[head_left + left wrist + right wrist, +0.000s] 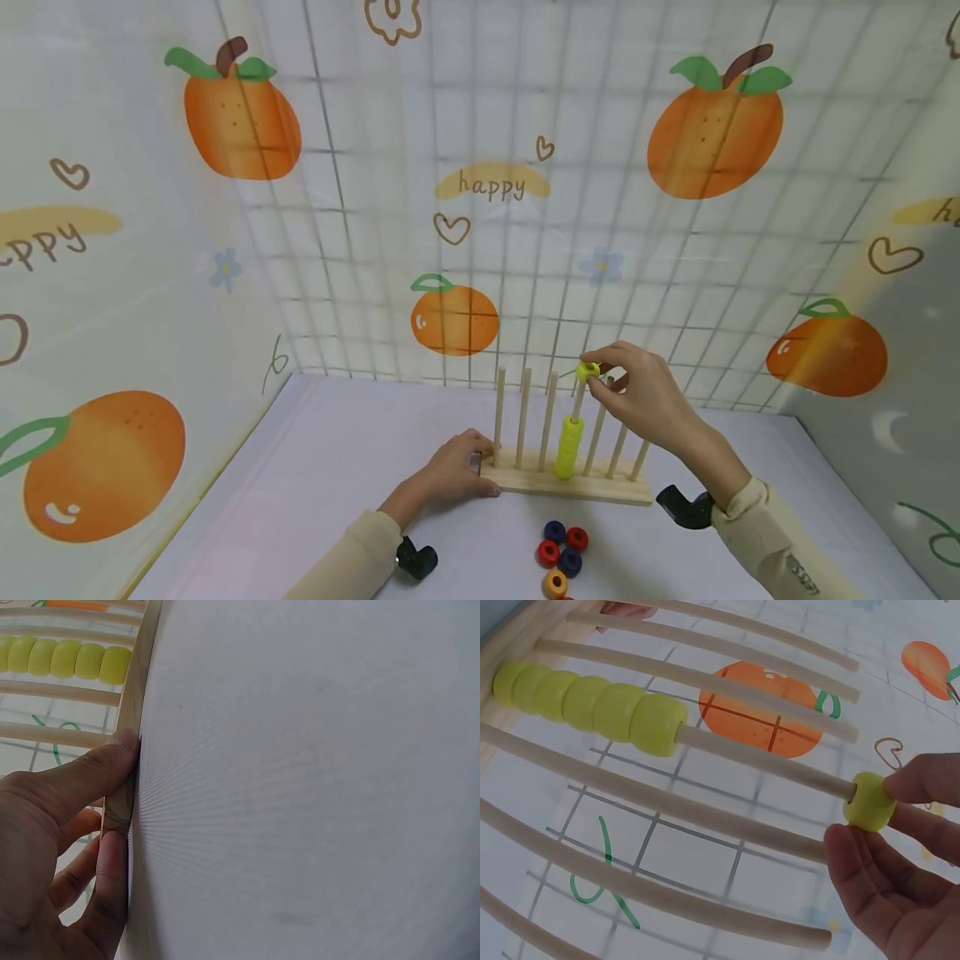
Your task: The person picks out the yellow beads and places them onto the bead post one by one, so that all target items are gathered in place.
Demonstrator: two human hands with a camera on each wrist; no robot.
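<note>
A wooden peg rack (525,482) with a row of upright pegs stands on the table. My left hand (454,468) grips the left end of its base, thumb on one side and fingers on the other. The middle peg carries a stack of several yellow beads (592,705) at its bottom. My right hand (647,392) pinches one more yellow bead (870,801) between thumb and fingers at that peg's top, the tip of the peg at the bead's hole. The other pegs are bare.
Loose beads lie on the table in front of the rack: blue (555,532), red (548,552) and orange (555,582). A curtain printed with oranges (454,321) hangs behind the rack over a wire grid. Black wrist cameras (416,559) sit on both wrists.
</note>
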